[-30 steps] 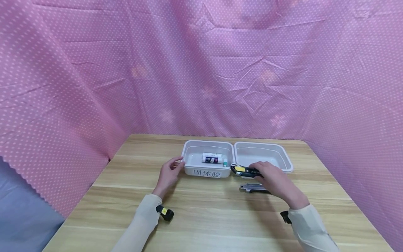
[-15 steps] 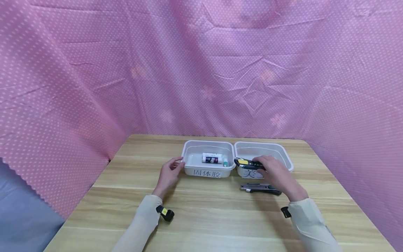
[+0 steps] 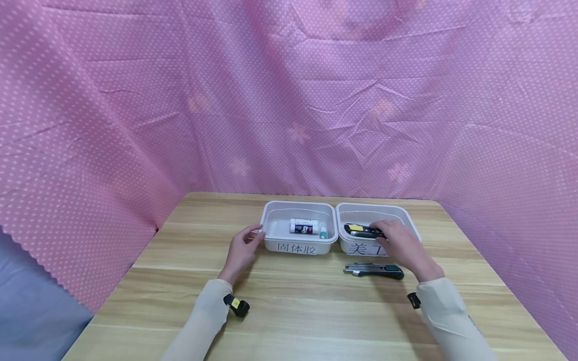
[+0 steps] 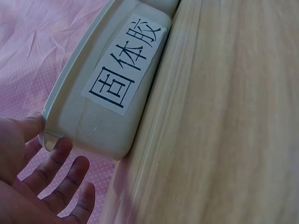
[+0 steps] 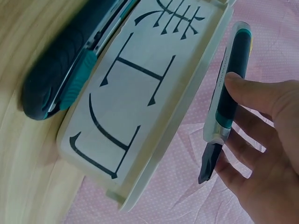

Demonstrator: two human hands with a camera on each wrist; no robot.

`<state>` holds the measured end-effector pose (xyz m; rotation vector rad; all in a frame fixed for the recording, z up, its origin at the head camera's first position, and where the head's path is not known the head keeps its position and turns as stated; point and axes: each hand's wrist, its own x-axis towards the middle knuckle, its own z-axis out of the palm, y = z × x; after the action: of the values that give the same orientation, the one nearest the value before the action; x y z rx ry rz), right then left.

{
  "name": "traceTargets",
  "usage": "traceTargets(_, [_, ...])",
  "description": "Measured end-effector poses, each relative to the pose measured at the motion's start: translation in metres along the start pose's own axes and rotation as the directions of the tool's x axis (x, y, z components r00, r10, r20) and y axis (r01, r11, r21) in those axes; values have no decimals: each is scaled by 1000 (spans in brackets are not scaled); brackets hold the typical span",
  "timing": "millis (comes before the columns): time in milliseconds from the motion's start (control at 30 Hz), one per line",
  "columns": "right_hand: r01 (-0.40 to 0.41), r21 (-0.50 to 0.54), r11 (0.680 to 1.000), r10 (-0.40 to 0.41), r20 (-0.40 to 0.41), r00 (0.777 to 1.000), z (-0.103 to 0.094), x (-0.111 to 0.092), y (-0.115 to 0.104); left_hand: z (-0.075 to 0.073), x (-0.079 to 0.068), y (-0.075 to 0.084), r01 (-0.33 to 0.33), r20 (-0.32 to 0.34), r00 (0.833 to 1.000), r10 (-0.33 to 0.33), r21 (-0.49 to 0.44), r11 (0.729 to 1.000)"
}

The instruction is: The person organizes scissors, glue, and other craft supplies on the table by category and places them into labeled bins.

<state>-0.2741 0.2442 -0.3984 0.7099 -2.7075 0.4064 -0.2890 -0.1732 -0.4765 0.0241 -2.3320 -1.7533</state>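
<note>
In the head view my right hand [image 3: 402, 247] pinches a black utility knife [image 3: 361, 231] with a yellow patch, held above the right white plastic box [image 3: 413, 228]. The right wrist view shows thumb and fingers on either side of this knife [image 5: 235, 70], whose dark end points downward. A second utility knife [image 3: 374, 270], grey and black with a green slider, lies on the table in front of that box. My left hand [image 3: 241, 250] holds the near left rim corner of the left white plastic box [image 4: 105, 126] between thumb and fingers; its other fingers are loosely bent.
Inside the left box lie a white and dark-blue glue stick [image 3: 304, 226] and a small green-and-white tube [image 3: 323, 232]. Both boxes stand side by side and carry printed front labels. A pink dotted curtain [image 3: 298, 100] hangs behind the wooden table [image 3: 289, 311].
My right hand has carried the utility knife back and slightly right, from in front of the right box to over it. The knife on the table is uncovered. My left hand stays put.
</note>
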Motion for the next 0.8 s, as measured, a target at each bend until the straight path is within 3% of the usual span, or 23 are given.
traceTargets(367, [-43, -77, 996, 45, 27, 999, -2, 4, 8, 0, 0, 0, 10, 9, 1000, -10, -1, 1000])
traceTargets(800, [-72, -83, 994, 77, 59, 995, 2, 10, 14, 0, 0, -1, 12, 17, 1000, -12, -16, 1000])
